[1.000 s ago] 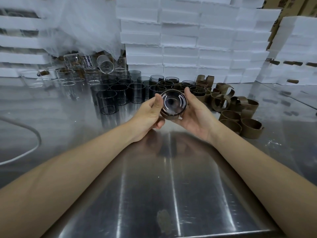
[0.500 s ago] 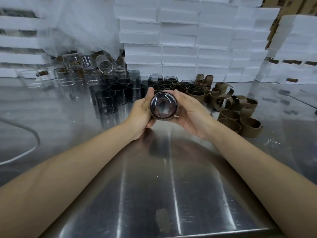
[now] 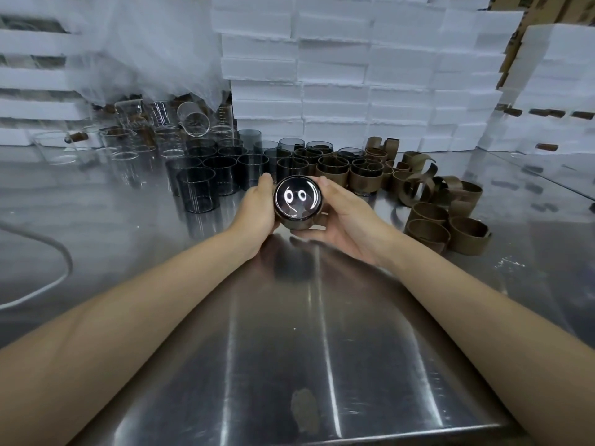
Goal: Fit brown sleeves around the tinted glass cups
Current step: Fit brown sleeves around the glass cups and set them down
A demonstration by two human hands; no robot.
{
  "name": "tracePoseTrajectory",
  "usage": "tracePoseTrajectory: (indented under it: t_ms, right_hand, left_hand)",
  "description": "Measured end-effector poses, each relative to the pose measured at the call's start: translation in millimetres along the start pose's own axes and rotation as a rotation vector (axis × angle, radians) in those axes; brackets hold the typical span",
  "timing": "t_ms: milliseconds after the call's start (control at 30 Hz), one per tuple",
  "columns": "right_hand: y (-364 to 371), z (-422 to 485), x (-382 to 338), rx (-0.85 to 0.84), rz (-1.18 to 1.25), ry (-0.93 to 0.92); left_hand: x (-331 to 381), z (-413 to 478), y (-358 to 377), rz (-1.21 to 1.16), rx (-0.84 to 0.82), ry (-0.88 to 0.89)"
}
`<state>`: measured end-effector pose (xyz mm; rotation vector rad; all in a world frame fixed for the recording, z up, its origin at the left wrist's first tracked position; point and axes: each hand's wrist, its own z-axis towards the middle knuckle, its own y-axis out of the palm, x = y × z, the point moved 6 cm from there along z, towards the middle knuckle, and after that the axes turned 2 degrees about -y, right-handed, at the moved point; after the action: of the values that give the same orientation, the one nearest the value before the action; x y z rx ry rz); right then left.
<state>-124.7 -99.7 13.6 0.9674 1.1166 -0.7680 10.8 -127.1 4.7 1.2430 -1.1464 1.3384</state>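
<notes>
Both hands meet over the middle of the shiny stainless-steel table (image 3: 289, 365). Between them they hold one dark tinted glass cup (image 3: 297, 201), lifted off the surface and tipped on its side. Its round glossy end faces the camera and carries two bright ring-shaped reflections.

The left hand (image 3: 256, 214) grasps the cup's left side, with the thumb lying along the upper edge and the fingers curled behind. The right hand (image 3: 346, 220) grasps it from the right and below, with its fingers curled underneath. A brown band-shaped sleeve (image 3: 296, 225) shows around the cup's wall at the lower edge. How far along the cup it sits is hard to tell from this angle.

Just beyond the hands, to the left, a cluster of bare dark tinted cups (image 3: 199, 191) stands upright. Right of these are tinted cups already wearing brown sleeves (image 3: 331, 172). Further right lies a heap of loose brown sleeves (image 3: 450, 217), some closed into rings and some sprung open into curled strips.

At the far left stand clear glass cups (image 3: 125, 152), and one clear cup lies tipped over (image 3: 193, 119) on top of them. Stacked white foam boxes (image 3: 338, 75) form a wall along the far side. A thin white cable (image 3: 70, 267) loops across the table at the left edge.
</notes>
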Motion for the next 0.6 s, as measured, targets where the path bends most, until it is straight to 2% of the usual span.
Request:
tracePoseTrajectory:
  t_ms: [233,467,600]
  right_hand:
    - [-2,0,1,-0.009,-0.006,0.01]
    - [-23,4,-10,0.205,0.045,-0.088]
    - [-24,3,-10,0.194,0.204,-0.048]
  left_hand:
    - [0,4,0,0.111,0.015,0.061]
    - [9,-11,20,0.116,-0.26,0.236]
    - [12,-15,21,0.213,-0.318,0.365]
